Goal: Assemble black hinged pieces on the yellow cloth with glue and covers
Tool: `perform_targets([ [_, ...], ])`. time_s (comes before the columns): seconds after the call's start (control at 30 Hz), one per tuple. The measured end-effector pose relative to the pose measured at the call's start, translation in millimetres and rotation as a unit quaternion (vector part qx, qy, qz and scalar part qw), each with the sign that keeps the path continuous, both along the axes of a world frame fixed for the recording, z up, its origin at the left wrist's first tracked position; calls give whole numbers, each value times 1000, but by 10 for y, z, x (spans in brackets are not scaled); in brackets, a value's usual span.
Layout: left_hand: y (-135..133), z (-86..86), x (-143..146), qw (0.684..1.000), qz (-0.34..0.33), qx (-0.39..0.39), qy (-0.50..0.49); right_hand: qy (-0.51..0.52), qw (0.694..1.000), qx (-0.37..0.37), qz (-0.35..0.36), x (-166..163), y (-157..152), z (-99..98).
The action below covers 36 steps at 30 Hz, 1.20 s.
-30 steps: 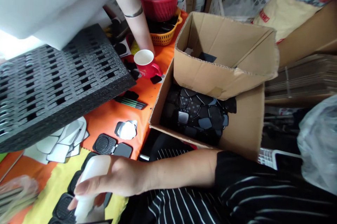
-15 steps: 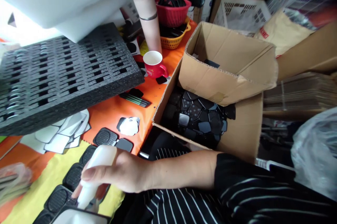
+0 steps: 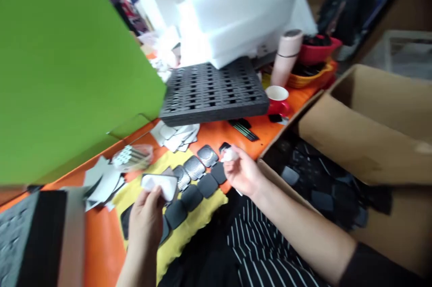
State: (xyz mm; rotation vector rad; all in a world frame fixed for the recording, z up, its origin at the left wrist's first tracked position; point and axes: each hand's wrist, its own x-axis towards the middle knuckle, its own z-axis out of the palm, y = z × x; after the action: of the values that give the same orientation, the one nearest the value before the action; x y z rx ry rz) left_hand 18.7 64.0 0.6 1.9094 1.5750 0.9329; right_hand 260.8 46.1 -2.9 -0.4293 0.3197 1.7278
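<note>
My left hand [image 3: 148, 215] pinches a flat, rounded-corner piece [image 3: 162, 184] with a white face and a dark edge, held above the yellow cloth [image 3: 199, 224]. My right hand [image 3: 245, 171] is closed around a white plastic bottle [image 3: 230, 154], seen nearly end-on and blurred, beside the far end of the cloth. Between and below the hands runs a line of opened black compact cases [image 3: 191, 197], their ridged halves [image 3: 194, 168] on the far side and smooth halves nearer me. My left hand and its piece cover part of the line.
A dark slotted foam block [image 3: 216, 111] lies behind the cases, with white foam above. Loose white-faced pieces [image 3: 178, 136] lie near it. A red mug [image 3: 278, 107] and a pink flask [image 3: 286, 60] stand at the back. An open cardboard box [image 3: 357, 138] is on the right; a green panel [image 3: 74, 75] fills the left.
The view has swung left, bringing my left hand with the white-faced piece into sight. My right hand, still with the bottle, has moved away from the dark-edged piece towards the cases' far end.
</note>
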Motion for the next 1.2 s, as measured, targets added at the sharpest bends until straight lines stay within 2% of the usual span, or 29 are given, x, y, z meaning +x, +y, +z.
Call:
perform_targets([
  [0.07, 97, -14, 10, 993, 28, -73, -94, -8, 1000, 12, 12, 7, 34, -47],
  [0.13, 209, -17, 1, 970, 43, -139, -196, -16, 999, 18, 23, -7, 38, -54],
  [0.2, 320, -4, -5, 955, 52, -149, -251, -13, 999, 6, 31, -29, 19, -31],
  [0.3, 480, 26, 24, 959, 42, -121, -254, 2, 999, -16, 40, -50, -8, 9],
  [0.4, 619, 45, 87, 978, 37, -72, -193, 5, 999, -12, 42, -51, -16, 26],
  [0.53, 709, 74, 148, 997, 56, 29, -47, 13, 999, -8, 45, -37, -32, 41],
  [0.7, 686, 95, 170, 983, 41, 143, 112, 20, 998, -17, 62, -18, -49, 75],
  [0.77, 737, 59, 172, 971, 40, 168, 164, -25, 998, -16, 60, -7, -19, 58],
  [0.83, 857, -3, 166, 959, 45, 176, 219, -119, 992, -19, 38, 1, 46, 12],
  [0.93, 1080, -106, 145, 949, 60, 141, 276, -281, 959, -13, -26, -11, 201, -95],
  [1.03, 1111, -175, 168, 954, 80, 126, 260, -395, 916, 16, -66, -53, 393, -217],
  [1.13, 791, -226, 298, 967, 46, 139, 208, -485, 870, 42, -78, -106, 600, -349],
  [1.2, 440, -272, 436, 972, -35, 117, 200, -531, 842, 49, -79, -141, 743, -444],
])
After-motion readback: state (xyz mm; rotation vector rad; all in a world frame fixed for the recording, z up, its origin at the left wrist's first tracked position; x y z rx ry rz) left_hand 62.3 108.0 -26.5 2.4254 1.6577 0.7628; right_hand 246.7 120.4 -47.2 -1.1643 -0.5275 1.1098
